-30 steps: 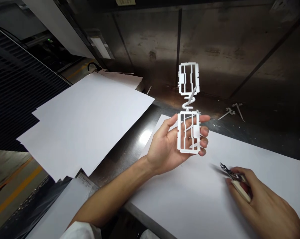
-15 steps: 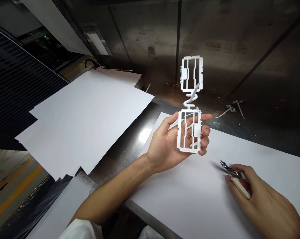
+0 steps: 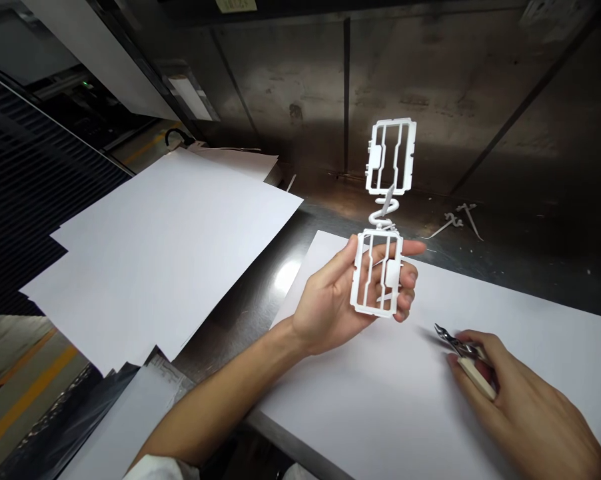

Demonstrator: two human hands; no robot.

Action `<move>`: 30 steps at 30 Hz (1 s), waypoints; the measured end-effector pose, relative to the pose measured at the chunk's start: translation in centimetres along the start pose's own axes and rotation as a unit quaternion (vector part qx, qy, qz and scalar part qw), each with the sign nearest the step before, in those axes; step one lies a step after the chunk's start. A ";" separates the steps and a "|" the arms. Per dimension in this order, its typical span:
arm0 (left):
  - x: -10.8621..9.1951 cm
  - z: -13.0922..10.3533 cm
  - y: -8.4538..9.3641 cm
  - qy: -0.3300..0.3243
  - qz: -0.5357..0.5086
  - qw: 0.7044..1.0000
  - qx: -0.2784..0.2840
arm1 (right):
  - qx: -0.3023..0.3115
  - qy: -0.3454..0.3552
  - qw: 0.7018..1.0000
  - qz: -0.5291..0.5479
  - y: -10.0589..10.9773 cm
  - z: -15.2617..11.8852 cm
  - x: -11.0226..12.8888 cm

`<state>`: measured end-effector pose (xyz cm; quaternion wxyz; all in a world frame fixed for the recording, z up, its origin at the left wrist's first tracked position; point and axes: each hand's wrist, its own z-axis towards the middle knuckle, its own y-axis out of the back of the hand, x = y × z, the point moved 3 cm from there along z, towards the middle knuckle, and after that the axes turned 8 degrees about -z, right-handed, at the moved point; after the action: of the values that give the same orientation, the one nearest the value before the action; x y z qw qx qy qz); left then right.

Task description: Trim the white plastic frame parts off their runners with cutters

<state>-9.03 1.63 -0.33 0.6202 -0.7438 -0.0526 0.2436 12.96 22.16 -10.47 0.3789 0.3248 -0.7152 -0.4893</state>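
Item one: a white plastic moulding of two open rectangular frames linked end to end by a zigzag strip [image 3: 380, 232], held above the bench in the left hand [image 3: 330, 293], its lower frame lying against the spread fingers, the thumb at that frame's upper left corner; upper frame projecting beyond the hand, clear of any finger. Item two: small metal-nosed cutters with a cream-coloured handle [image 3: 474, 375], grasped between thumb and fingers of the right hand [image 3: 525, 407], nose pointing up and left, well apart from the moulding; whether the blades meet cannot be told. Beneath both hands: a large white paper sheet [image 3: 380, 407], on a dark, shiny metal bench [image 3: 258, 290]. At left: a stack of white sheets, edges uneven [image 3: 170, 253]. Beyond the sheet: thin white plastic offcuts [image 3: 450, 221].
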 end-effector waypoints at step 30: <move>0.3 -0.1 0.3 -0.021 0.089 0.996 0.017 | 0.019 0.039 0.999 0.017 -1.6 0.4 -0.4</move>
<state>-8.78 1.60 -0.73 0.6074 -0.7297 0.0045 0.3141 13.00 22.15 -12.18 0.4089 0.3385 -0.7143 -0.4560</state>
